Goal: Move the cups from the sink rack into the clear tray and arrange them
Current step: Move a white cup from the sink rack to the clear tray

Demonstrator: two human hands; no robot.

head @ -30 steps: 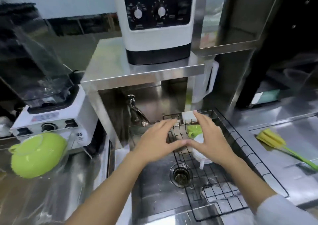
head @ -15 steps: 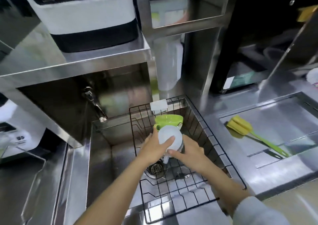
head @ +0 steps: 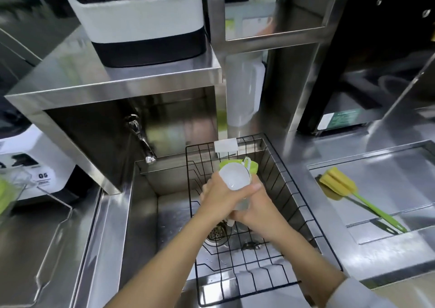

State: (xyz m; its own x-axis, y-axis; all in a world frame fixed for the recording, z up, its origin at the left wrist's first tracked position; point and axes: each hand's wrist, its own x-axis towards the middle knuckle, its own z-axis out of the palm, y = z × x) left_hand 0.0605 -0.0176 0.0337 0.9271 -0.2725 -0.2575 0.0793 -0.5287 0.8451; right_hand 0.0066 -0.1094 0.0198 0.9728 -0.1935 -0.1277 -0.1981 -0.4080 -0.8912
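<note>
Steel sink (head: 141, 213), wire rack (head: 277, 185) | both hands, left hand (head: 220, 198) and right hand (head: 255, 210), clasp white cup (head: 235, 178), seemingly clear of rack, green cup (head: 253, 167) behind | keep level, carry left to clear tray (head: 14, 187)

Shelf (head: 113, 88) + tap (head: 141, 138) crowd rack's (head: 270, 270) left; overhead open.
</note>
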